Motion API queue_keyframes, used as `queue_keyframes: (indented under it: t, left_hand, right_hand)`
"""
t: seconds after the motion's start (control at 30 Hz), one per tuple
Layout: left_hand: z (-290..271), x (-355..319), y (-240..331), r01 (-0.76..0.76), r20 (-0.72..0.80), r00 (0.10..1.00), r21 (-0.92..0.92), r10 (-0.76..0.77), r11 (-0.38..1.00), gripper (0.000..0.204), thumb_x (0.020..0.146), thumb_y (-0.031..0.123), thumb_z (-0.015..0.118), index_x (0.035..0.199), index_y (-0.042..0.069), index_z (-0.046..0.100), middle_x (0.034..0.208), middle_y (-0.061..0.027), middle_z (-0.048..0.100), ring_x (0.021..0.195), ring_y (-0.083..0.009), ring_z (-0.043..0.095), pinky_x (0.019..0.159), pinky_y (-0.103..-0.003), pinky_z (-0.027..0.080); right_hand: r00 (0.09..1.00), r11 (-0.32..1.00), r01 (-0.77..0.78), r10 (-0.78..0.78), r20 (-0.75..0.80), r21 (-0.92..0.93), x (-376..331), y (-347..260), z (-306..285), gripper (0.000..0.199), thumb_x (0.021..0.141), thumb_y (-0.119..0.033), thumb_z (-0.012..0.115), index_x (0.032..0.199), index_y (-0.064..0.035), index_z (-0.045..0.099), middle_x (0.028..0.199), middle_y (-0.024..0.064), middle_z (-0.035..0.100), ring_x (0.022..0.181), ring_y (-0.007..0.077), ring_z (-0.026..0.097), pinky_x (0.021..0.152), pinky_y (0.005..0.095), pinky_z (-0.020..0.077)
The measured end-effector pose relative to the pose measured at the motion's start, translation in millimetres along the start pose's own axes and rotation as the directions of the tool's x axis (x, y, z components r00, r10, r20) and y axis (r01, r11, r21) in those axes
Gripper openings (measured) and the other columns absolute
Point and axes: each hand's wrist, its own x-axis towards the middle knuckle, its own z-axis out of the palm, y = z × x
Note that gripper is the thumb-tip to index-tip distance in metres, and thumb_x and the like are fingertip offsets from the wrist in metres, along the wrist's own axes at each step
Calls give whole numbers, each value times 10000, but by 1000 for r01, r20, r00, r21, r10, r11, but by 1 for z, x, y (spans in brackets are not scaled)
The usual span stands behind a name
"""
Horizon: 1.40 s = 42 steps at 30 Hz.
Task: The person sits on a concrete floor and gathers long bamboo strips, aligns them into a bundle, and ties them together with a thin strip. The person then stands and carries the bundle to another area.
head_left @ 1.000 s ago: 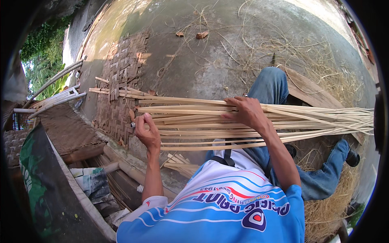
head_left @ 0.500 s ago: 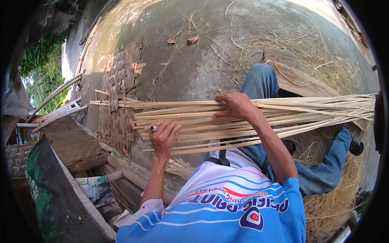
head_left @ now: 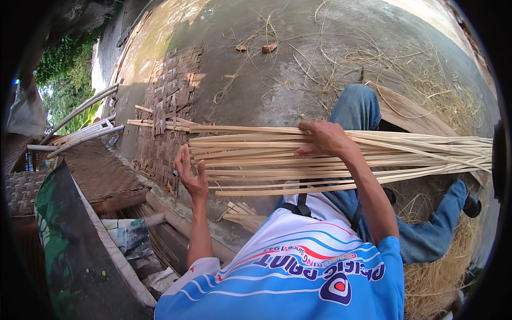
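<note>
A fan of long, pale bamboo strips (head_left: 256, 153) lies crosswise over my lap, its strips loose and spaced apart on the left and crossing in a bunch at the far right. My right hand (head_left: 329, 140) lies over the middle of the fan, its fingers bent round the far-side strips and its thumb on top. At the left ends of the strips, my left hand (head_left: 192, 178) is raised with fingers and thumb apart, its palm side close to the ends. It wears a ring. Whether it touches the ends is hard to tell.
A worn woven bamboo mat (head_left: 169, 88) lies at the left with a few short strips (head_left: 154, 126) on it. Fibre shavings (head_left: 426, 80) litter the concrete floor. A wooden board (head_left: 408, 112) is beside my knee. Short strips (head_left: 242, 213) and a dark green sheet (head_left: 80, 250) are nearer me.
My left hand has moved from on top of the strips to their left ends, and its fingers have spread. The left ends are more nearly in line. My right hand stays on the strips.
</note>
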Motion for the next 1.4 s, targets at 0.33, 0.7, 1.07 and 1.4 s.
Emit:
queue_keyframes:
  t: [0.33, 0.7, 1.07, 1.4]
  left_hand:
    - [20, 19, -36, 813, 474, 525, -524, -707, 252, 798, 1025, 662, 338, 1536, 50, 374, 1511, -161, 448, 1385, -295, 438, 1139, -434, 344]
    - [13, 1, -96, 748, 664, 627, -659, -407, 77, 420, 1020, 310, 621, 1348, 52, 571, 1183, -72, 668, 1100, -185, 640, 958, -353, 508]
    - [10, -4, -105, 754, 707, 563, -652, -428, -84, 492, 948, 243, 605, 1403, 86, 508, 1362, -85, 572, 1289, -241, 521, 1108, -406, 394]
    - [10, 37, -78, 809, 626, 581, -514, -520, 286, 592, 876, 566, 740, 1209, 82, 670, 1129, -77, 685, 1054, -226, 654, 932, -377, 513]
  right_hand:
    - [998, 999, -44, 44, 49, -5, -4, -12, -2, 628, 752, -586, 792, 1102, -87, 640, 942, 162, 729, 962, 384, 696, 793, 506, 544]
    - [993, 991, -90, 97, -70, 97, 5, -12, 0, 460, 859, -508, 733, 973, -63, 704, 867, 181, 705, 875, 395, 682, 720, 502, 515]
    - [999, 993, -5, 10, -44, 118, -8, -24, -20, 444, 912, -492, 677, 1008, -65, 750, 897, 173, 701, 896, 370, 676, 767, 475, 526]
    - [999, 999, -41, 41, -26, 25, -4, -22, 0, 338, 985, -375, 606, 1017, -88, 780, 832, 139, 668, 822, 334, 680, 762, 452, 527]
